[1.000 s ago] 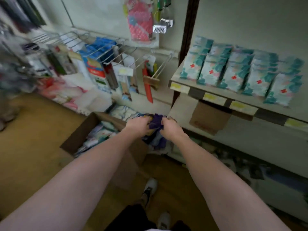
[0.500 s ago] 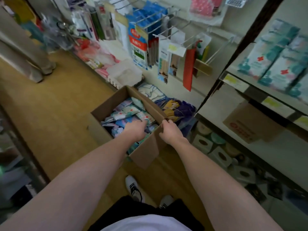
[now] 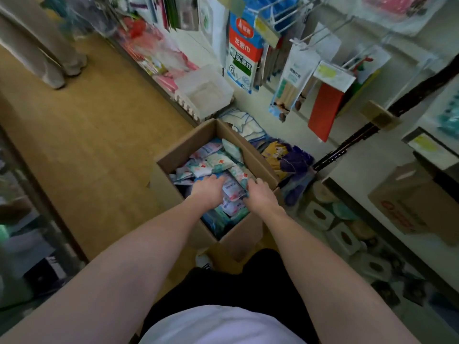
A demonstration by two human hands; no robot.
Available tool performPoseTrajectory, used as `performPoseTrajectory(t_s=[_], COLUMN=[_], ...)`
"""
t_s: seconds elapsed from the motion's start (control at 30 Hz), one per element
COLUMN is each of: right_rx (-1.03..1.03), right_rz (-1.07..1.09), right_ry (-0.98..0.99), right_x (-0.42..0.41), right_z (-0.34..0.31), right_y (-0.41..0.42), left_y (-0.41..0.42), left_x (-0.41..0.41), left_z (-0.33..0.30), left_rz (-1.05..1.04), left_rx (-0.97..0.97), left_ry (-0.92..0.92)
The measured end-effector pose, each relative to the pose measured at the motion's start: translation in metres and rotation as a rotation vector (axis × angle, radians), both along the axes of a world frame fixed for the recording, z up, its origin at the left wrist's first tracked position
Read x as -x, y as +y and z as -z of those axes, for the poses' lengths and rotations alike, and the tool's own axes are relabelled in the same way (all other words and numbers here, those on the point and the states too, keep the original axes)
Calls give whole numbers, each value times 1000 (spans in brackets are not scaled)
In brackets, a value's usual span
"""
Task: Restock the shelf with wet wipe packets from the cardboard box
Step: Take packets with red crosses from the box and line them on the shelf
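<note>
An open cardboard box stands on the floor in front of me, filled with several white and teal wet wipe packets marked with red crosses. Both of my hands are down inside it. My left hand lies on the packets with its fingers stretched forward. My right hand is near the box's right wall, with thumb and fingers pinching the edge of a wet wipe packet that lies between the two hands. The shelf with teal packets shows at the right edge.
Hanging goods on wire hooks fill the wall behind the box. A clear plastic tub and soft bagged items sit beside it. A brown carton rests on the lower shelf, with round packs on the floor below. Wooden floor spreads to the left.
My view has dropped from the shelf to the box. Both hands have gone from the box's rim down into the packets, and the right hand has taken hold of one.
</note>
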State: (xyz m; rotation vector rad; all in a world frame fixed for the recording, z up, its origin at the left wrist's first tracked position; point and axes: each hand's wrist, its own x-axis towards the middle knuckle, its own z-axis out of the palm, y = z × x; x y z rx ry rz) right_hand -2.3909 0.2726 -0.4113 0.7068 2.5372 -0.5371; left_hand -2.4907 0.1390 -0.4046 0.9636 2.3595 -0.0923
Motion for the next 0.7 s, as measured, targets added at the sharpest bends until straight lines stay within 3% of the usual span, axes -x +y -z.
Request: performPoseTrajectory(t_s=[0.3, 0.53, 0.7], right_rx=[119, 76, 117], right_rz=[-16, -124, 20], right_ry=[-91, -147, -235], right_x=[61, 114, 133], right_z=[43, 104, 156], right_y=[31, 56, 61], left_y=[24, 49, 69], left_x=[48, 82, 96], left_z=[39, 86, 132], left_rz=[-120, -282, -312], left_rx=[-26, -7, -29], left_ry=[-59, -154, -166])
